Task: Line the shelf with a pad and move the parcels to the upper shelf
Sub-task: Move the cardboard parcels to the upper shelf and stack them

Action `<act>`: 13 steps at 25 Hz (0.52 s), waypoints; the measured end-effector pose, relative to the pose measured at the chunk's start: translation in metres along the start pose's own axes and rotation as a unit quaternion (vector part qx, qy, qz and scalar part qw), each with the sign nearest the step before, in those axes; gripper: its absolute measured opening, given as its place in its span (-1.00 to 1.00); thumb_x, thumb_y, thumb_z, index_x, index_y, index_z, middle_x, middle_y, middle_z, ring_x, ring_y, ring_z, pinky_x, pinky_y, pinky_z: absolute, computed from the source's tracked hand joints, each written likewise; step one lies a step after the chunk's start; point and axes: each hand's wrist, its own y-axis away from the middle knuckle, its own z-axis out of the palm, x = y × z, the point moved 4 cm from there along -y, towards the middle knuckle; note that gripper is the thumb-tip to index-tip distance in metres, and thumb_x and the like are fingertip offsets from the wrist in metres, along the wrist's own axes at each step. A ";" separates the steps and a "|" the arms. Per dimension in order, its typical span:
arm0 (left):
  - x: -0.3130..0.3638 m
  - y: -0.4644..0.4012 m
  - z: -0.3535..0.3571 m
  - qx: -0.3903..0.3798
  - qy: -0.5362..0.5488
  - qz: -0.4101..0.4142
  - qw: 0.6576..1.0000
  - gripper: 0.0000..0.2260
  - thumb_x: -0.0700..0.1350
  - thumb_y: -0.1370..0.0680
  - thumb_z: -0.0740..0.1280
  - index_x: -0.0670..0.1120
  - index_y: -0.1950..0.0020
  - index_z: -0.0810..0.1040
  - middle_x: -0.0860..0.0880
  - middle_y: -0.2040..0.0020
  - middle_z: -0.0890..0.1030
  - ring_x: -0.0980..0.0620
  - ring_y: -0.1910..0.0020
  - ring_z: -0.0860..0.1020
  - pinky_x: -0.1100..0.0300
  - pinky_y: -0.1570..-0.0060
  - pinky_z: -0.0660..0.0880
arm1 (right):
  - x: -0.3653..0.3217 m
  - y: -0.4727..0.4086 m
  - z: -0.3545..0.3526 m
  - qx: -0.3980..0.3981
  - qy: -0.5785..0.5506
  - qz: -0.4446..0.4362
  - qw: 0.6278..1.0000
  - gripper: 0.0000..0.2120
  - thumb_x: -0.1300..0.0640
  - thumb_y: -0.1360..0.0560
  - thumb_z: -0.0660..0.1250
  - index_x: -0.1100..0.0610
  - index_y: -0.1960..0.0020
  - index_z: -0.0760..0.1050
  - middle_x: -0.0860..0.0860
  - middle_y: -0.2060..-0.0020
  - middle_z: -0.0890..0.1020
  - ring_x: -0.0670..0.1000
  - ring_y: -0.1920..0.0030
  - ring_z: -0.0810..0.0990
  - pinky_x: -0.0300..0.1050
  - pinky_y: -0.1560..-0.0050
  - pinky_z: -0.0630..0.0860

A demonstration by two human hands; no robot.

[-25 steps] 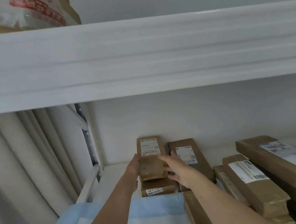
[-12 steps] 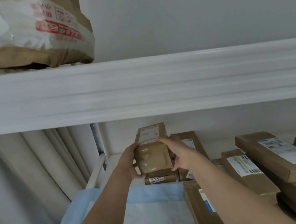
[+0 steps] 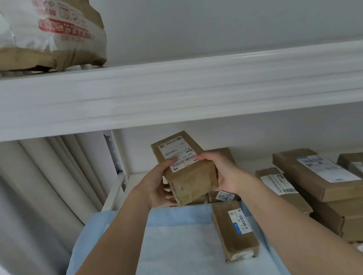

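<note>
- Gripping a brown parcel (image 3: 187, 170) from both sides, the left hand (image 3: 159, 189) and right hand (image 3: 224, 175) hold it in the air between them, below the upper shelf (image 3: 171, 91) and above the lower shelf.
- Left hand: thumb lies on the white label on top; curled fingers wrap under the parcel's left side.
- Right hand: fingers curl over the parcel's right edge, with fingertips touching the label.
- The held parcel is tilted, its near end lower than its far end.
- A light blue pad (image 3: 175, 248) lies on the lower shelf beneath the forearms.
- A second parcel (image 3: 235, 229) rests on the pad's right part.
- Stacked parcels (image 3: 319, 175) lie to the right of the pad.
- A brown and white bag (image 3: 33, 34) sits on the upper shelf at left.
</note>
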 end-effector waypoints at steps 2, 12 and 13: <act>-0.007 0.000 -0.001 0.007 0.021 0.006 1.000 -0.33 0.13 -0.19 0.60 -0.03 -0.25 0.58 -0.22 -0.26 0.57 -0.27 -0.24 0.54 -0.25 -0.23 0.42 | 0.005 -0.002 -0.003 -0.010 0.019 0.014 1.000 -0.60 -0.11 -0.42 0.44 0.06 -0.16 0.53 0.13 -0.01 0.68 0.14 -0.08 0.61 0.13 -0.14 0.56; -0.033 0.013 -0.058 -0.008 0.270 0.052 0.961 -0.55 0.19 -0.50 0.29 -0.01 -0.29 0.56 -0.16 -0.17 0.64 -0.18 -0.11 0.58 -0.10 -0.14 0.49 | 0.014 -0.033 -0.041 0.326 0.203 -0.074 0.920 -0.60 0.16 -0.55 0.27 0.18 -0.38 0.39 0.09 -0.23 0.50 0.05 -0.13 0.47 -0.13 -0.05 0.41; -0.039 0.011 -0.063 -0.014 0.283 0.046 0.958 -0.52 0.20 -0.50 0.28 -0.02 -0.33 0.55 -0.16 -0.24 0.61 -0.19 -0.18 0.56 -0.13 -0.20 0.46 | 0.018 -0.035 -0.042 0.343 0.239 -0.067 0.906 -0.54 0.14 -0.53 0.31 0.16 -0.41 0.35 0.11 -0.32 0.43 0.10 -0.24 0.41 -0.11 -0.13 0.41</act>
